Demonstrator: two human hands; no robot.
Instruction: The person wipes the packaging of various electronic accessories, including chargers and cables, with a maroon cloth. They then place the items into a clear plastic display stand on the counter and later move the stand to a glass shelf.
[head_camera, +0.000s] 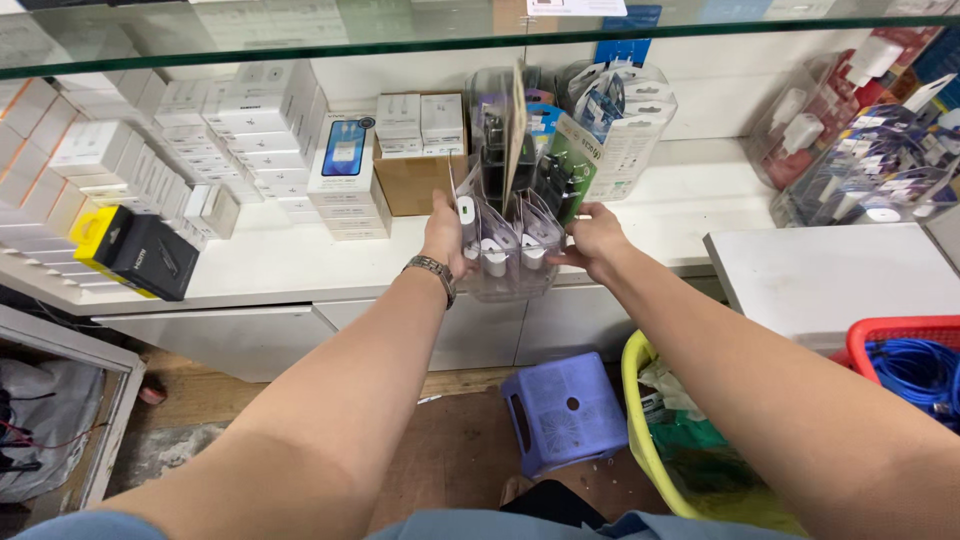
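Both hands, left (446, 238) and right (594, 243), grip a bunch of clear plastic charger packs (503, 245) tight over the white worktop (270, 262).

Both forearms are bare. A metal-link wristwatch (432, 271) circles the left wrist, and light blue clothing (480, 524) shows at the bottom edge.
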